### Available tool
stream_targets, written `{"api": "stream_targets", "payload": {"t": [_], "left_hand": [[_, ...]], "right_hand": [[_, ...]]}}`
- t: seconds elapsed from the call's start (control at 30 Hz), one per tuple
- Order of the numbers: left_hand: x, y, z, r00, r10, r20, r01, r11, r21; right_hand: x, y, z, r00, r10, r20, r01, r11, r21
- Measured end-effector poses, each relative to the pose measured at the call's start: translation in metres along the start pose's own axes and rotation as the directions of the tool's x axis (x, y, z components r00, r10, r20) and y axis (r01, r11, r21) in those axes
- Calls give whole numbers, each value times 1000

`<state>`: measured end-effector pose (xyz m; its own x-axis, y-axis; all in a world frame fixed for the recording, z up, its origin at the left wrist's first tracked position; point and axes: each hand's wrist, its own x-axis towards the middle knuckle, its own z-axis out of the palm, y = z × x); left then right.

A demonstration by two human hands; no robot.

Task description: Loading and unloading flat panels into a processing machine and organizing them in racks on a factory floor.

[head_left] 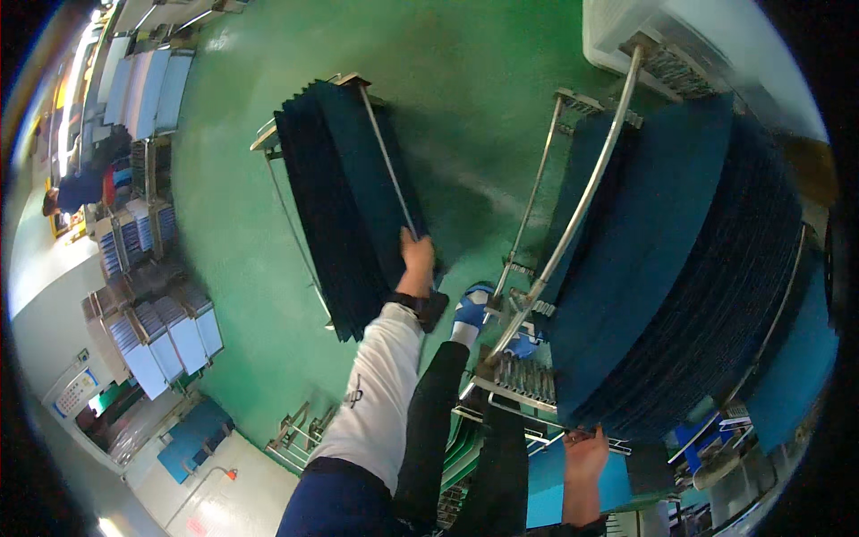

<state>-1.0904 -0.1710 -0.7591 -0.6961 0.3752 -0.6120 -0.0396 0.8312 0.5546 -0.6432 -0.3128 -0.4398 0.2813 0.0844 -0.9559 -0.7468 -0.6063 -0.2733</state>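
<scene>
Left arm [371,394] outstretched, grip [418,261] on rail [386,157]

It looks to me, from my remote post, like a factory workshop: a glossy green floor [483,54], wheeled metal racks [630,80] packed with dark sheets [662,224], stacked pale panels [165,349], another person [80,190] far left.

Glossy green floor [474,54], pale wall [55,345]
</scene>
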Motion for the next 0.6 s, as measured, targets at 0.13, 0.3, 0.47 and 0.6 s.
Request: {"api": "stream_targets", "payload": {"t": [0.13,0.3,0.47,0.6], "left_hand": [[30,62,9,997,6,78,13,971,-240],[31,103,-11,962,-150,230,174,980,-92],[36,99,-7,950,-121,287,147,987,-69],[-7,106,35,918,-152,366,163,987,1]], "right_hand": [[-8,2,13,998,-62,11,62,998,14],[-8,10,-5,985,-134,113,115,981,154],[-10,7,8,988,-156,14,151,970,192],[-11,-2,13,985,-168,-28,170,963,211]]}}
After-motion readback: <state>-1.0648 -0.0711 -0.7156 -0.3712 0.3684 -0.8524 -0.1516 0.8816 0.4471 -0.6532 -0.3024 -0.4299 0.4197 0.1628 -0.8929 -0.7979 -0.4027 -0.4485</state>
